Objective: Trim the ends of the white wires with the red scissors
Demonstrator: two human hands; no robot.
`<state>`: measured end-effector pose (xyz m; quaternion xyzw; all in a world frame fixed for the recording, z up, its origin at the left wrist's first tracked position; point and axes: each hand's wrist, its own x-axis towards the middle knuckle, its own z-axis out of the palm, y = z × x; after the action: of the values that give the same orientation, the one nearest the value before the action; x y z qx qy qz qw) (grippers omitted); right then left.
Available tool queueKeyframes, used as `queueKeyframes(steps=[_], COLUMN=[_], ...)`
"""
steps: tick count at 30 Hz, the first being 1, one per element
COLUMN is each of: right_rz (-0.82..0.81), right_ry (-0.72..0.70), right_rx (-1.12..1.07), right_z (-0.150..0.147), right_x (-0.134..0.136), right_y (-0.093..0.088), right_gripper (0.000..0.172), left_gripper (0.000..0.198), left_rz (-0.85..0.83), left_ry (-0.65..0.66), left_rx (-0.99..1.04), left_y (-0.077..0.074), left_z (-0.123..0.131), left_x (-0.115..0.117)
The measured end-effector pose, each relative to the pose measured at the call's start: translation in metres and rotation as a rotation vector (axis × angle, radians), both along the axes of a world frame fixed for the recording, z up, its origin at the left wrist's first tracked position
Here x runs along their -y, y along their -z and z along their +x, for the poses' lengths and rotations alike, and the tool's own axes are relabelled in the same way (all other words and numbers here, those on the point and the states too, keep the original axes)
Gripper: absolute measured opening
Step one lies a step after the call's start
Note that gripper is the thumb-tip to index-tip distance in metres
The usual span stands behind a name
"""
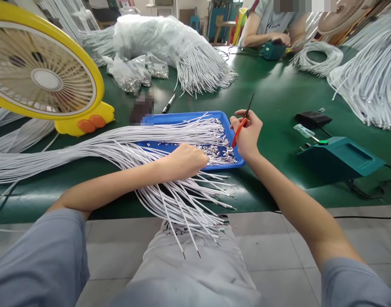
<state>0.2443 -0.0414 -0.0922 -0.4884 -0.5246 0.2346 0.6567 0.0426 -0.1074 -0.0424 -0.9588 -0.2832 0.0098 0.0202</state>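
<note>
My left hand (pixel 188 161) is closed in a fist over the near right part of a blue tray (pixel 239 163); what its fingers hold, if anything, is hidden. Small metal connectors (pixel 214 150) lie loose around it in the tray. In my right hand (pixel 250 136), at the tray's right edge, is a pair of red-handled scissors (pixel 241 129), dark tip pointing up and away. One bundle of white cables (pixel 170 134) reaches into the tray with its ends among the connectors. Under my left forearm, more white cables (pixel 170 200) fan over the table edge towards my lap, wire tips bare.
A yellow fan (pixel 97 81) stands at left. Behind the tray are a pen (pixel 169 103), bags of connectors (pixel 131 73) and a plastic-wrapped cable bundle (pixel 157 38). At right sit a teal machine (pixel 342 157) and a black box (pixel 312 118). A person (pixel 262 32) works across the green table.
</note>
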Motion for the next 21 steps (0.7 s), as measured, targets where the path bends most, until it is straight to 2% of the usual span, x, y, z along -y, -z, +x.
queueKeyframes(steps=[3, 8, 12, 16, 18, 21], right_rz=[0.003, 0.005, 0.031, -0.020, -0.085, -0.166], right_ry=[-0.003, -0.007, -0.018, -0.107, -0.215, -0.359], right_rx=[-0.016, 0.005, 0.029, -0.114, -0.195, -0.248], right_z=[0.001, 0.001, 0.000, -0.003, -0.006, -0.012], right_x=[-0.001, -0.001, 0.001, 0.004, 0.007, 0.016], right_y=[0.000, 0.002, 0.003, -0.001, -0.006, -0.014], right_gripper=[0.016, 0.018, 0.017, 0.021, 0.030, 0.045], left_gripper=[0.022, 0.025, 0.021, 0.024, 0.024, 0.025], left_rz=[-0.125, -0.505, -0.926, -1.283, -1.354, -1.292], left_ry=[0.030, 0.015, 0.014, -0.021, -0.001, -0.008], left_rx=[0.098, 0.509, 0.711, 0.902, 0.980, 1.103], left_y=[0.007, 0.011, 0.003, -0.007, -0.009, -0.005], left_z=[0.001, 0.002, 0.003, 0.004, 0.004, 0.005], left_x=[-0.003, -0.013, -0.016, -0.006, -0.004, -0.011])
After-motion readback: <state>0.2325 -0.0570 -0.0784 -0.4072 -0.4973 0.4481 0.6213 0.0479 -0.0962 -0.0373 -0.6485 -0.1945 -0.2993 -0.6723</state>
